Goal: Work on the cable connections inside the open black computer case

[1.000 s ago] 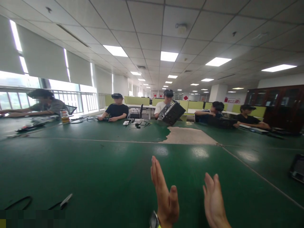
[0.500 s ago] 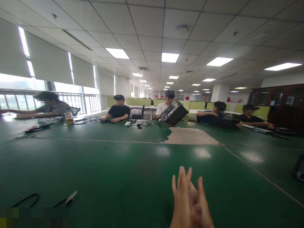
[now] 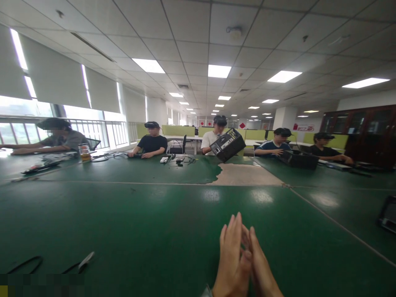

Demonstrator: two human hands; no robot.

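Above the near part of the green table (image 3: pixel 148 231), my left hand (image 3: pixel 232 255) and my right hand (image 3: pixel 262 264) face each other with their palms close together. The fingers of both are stretched out and point forward and up. A small gap shows between the fingers near the tips, and no object is visible between the hands. My left thumb lies on the near side, by the right hand. Dark cables lie on the table to the left, one with a pale end (image 3: pixel 86 260).
Across the table several people sit. One tilts a black computer case (image 3: pixel 229 145); another has hands at a second dark case (image 3: pixel 298 159). Small devices and cables (image 3: pixel 177 159) and a jar (image 3: pixel 84 152) are on the far side. A dark box (image 3: pixel 387 214) stands at the right edge.
My hands have parted slightly at the palms and moved a little left in view. The whole scene has shifted slightly left. The person opposite still holds the tilted computer case.
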